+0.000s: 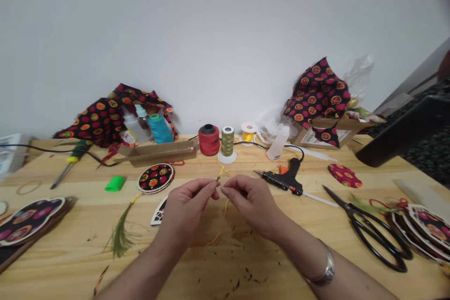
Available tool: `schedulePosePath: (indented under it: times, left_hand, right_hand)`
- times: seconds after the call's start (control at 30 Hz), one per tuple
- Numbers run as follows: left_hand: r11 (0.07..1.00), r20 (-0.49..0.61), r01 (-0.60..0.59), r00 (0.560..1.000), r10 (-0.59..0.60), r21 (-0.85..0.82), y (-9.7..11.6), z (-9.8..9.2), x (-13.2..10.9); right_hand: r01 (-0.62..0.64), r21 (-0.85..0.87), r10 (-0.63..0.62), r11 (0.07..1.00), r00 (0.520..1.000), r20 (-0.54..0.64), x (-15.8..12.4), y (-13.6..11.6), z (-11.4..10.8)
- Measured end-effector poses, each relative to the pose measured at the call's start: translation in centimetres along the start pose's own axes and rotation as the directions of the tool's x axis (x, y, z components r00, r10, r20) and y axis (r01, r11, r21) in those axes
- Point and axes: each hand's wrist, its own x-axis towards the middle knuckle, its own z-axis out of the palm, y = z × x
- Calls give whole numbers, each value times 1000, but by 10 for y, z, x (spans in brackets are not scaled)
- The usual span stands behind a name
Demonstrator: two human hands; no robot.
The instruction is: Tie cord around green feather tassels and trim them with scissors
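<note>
Left fingers (210, 189) pinched the yellow cord (224, 218), at six o'clock from the olive spool (228, 143); right fingers (228, 192) were pressed together, contents unclear. Cord seemed light, limp, best gripped beside its loop.

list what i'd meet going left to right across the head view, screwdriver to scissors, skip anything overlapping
Screwdriver → bright green piece → left hand (pinching yellow cord) → right hand → black scissors.

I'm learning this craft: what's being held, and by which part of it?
The left hand pinches the yellow cord near its looped part. Whether the right hand grips it too cannot be told.
</note>
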Motion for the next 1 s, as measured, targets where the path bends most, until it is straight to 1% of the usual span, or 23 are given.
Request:
schedulePosePath:
  times: [0.1, 0.23, 0.47, 0.63, 0.77, 0.83, 0.9, 1.0]
  left_hand:
    - [998, -20, -35, 999, 36, 53, -1, 0, 0]
    - [998, -8, -41, 999, 41, 52, -3, -1, 1]
    - [997, -24, -61, 998, 63, 54, -3, -1, 0]
    - [996, -38, -66, 997, 69, 67, -3, -1, -1]
    - [996, -38, -53, 998, 56, 75, -3, 0, 0]
    - [997, -39, -38, 998, 41, 72, -3, 0, 0]
    - [998, -45, -26, 999, 29, 62, -4, 0, 1]
    - [999, -47, -13, 999, 15, 33, -7, -1, 2]
  right_hand:
    - [56, -51, -55, 997, 998, 30, -3, -3, -1]
    - [84, -92, -78, 992, 995, 67, -3, -4, -1]
    - [125, -82, -117, 989, 989, 93, -3, -3, -3]
    - [140, -115, -127, 983, 986, 109, -4, -4, -4]
    - [175, -145, -157, 974, 980, 122, -5, -2, -3]
    - [202, -218, -179, 955, 976, 121, -6, -2, -3]
    - [262, -320, -235, 911, 965, 121, -7, -2, -2]
    - [393, -471, -368, 790, 918, 147, -9, -3, -1]
